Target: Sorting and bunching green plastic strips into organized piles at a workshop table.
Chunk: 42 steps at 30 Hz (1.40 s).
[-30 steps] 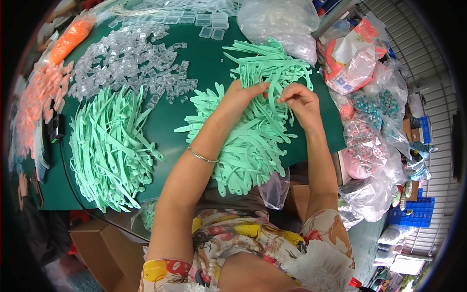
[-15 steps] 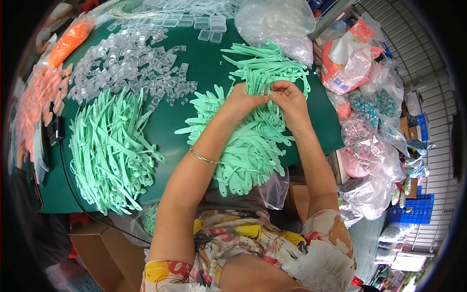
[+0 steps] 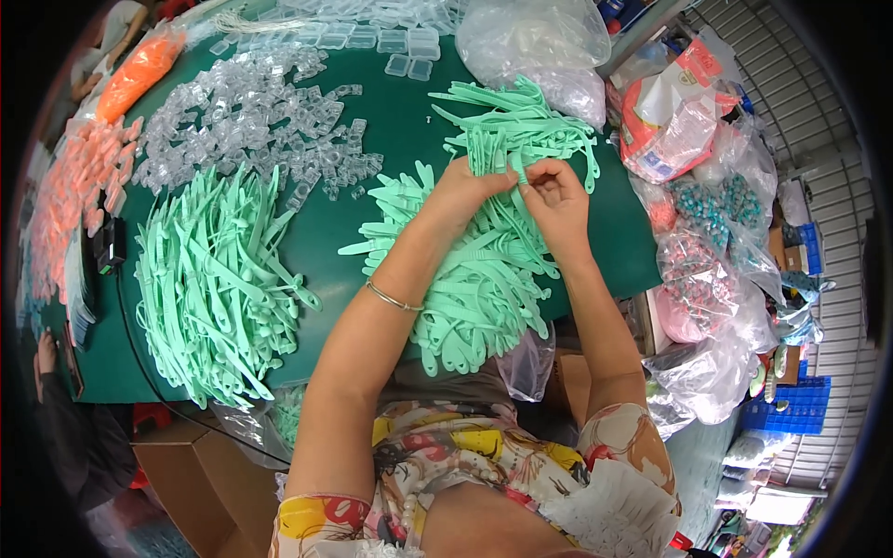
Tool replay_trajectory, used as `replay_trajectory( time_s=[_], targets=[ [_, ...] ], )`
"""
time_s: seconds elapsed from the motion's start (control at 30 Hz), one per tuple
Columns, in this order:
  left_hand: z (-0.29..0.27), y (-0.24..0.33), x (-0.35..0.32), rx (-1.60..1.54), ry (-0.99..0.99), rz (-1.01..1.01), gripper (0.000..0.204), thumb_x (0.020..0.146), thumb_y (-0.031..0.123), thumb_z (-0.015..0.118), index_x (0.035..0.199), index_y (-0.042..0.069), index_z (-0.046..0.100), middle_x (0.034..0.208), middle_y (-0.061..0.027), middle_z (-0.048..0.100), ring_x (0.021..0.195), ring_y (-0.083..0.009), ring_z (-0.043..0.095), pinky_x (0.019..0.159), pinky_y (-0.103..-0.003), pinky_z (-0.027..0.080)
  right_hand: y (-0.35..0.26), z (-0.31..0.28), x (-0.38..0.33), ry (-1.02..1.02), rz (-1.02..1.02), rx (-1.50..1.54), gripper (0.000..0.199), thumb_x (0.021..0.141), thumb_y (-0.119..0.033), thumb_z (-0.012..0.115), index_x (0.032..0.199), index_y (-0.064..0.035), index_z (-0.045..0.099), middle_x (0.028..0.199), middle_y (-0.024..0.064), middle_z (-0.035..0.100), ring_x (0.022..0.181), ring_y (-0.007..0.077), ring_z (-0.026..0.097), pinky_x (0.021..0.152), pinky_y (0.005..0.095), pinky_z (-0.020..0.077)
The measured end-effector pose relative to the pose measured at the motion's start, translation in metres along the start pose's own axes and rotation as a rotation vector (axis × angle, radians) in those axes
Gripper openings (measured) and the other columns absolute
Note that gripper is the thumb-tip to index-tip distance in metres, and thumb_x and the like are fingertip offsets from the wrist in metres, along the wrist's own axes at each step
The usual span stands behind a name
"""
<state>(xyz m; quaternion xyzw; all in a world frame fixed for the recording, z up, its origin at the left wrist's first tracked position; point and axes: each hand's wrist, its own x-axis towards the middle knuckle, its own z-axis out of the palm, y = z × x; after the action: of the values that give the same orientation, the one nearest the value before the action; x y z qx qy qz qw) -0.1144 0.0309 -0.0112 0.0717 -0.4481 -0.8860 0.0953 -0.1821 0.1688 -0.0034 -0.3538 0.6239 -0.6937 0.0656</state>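
1. While reaching in from the lower edge, held both forearms out over the green table, angled inward, with wrists well apart and fingertips nearly meeting.
2. Turned left hand to the right at the wrist, with thumb laid across toward the other hand and most fingers hidden by the straps. Wore a metal bangle on the same forearm.
3. Had left hand closed round a bundle of mint-green straps, sticking out past its far side.
4. Held right hand with palm side facing left, thumb and forefinger drawn together just beside left thumb tip, remaining fingers loosely curled. Could not tell if pinching a strap.
5. Saw more of the same straps in a near pile below and partly behind left wrist, in a far pile just beyond the hands, and in a separate left pile.
6. Saw clear plastic pieces scattered beyond left pile.
7. Versus one second ago, brought right hand leftward, closing most of the gap to left thumb. Kept left grip on the bundle.
8. Versus half a second ago, found little change: same meeting spot, piles undisturbed.
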Motion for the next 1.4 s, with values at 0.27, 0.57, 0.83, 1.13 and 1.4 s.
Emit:
replay_trajectory(
  time_s=[0.27,0.57,0.83,1.13,1.4],
  targets=[
    [0.012,0.006,-0.008,0.141,0.015,0.078,0.020,0.075,0.004,0.067,0.094,0.002,0.063,0.087,-0.0028,0.063,0.076,-0.0117,0.058,0.071,-0.027,0.048,-0.005,-0.015,0.021,-0.004,0.447,-0.041,0.017,0.086,-0.018,0.058,0.091,-0.0022,0.060,0.079,0.0004,0.056,0.074,0.0089,0.052,0.066,0.0214,0.0407],
    [0.005,0.004,-0.004,0.065,0.079,0.098,0.022,0.079,0.010,0.066,0.098,-0.001,0.063,0.089,-0.0062,0.064,0.081,-0.0139,0.060,0.070,-0.026,0.048,-0.014,-0.009,0.024,-0.022,0.358,-0.048,0.021,0.092,-0.019,0.049,0.100,-0.0015,0.059,0.084,0.0008,0.060,0.071,0.0072,0.050,0.066,0.0235,0.0407],
    [-0.005,0.000,0.001,-0.156,-0.025,0.130,0.028,0.081,0.009,0.065,0.105,-0.001,0.055,0.099,-0.0110,0.063,0.084,-0.0174,0.060,0.075,-0.032,0.050,-0.025,-0.014,0.014,-0.443,0.279,-0.630,0.022,0.089,-0.019,0.053,0.094,0.0002,0.064,0.073,0.0044,0.059,0.063,0.0114,0.051,0.059,0.0282,0.0422],
    [0.000,-0.005,0.002,-0.012,-0.050,0.119,0.032,0.080,0.005,0.065,0.111,0.001,0.056,0.098,-0.0065,0.062,0.087,-0.0146,0.059,0.077,-0.029,0.049,-0.014,0.006,0.014,-0.087,-0.135,-0.579,0.024,0.091,-0.013,0.048,0.107,0.0006,0.060,0.102,0.0138,0.057,0.091,0.0223,0.056,0.079,0.0310,0.0438],
    [-0.002,0.001,-0.005,-0.071,-0.061,0.044,0.031,0.080,0.006,0.065,0.109,0.000,0.058,0.099,-0.0064,0.062,0.087,-0.0145,0.060,0.077,-0.029,0.049,-0.014,-0.015,0.043,-0.418,0.219,-0.356,0.028,0.089,-0.017,0.054,0.112,-0.0033,0.060,0.112,0.0105,0.054,0.105,0.0282,0.051,0.091,0.0346,0.0397]
  ],
)
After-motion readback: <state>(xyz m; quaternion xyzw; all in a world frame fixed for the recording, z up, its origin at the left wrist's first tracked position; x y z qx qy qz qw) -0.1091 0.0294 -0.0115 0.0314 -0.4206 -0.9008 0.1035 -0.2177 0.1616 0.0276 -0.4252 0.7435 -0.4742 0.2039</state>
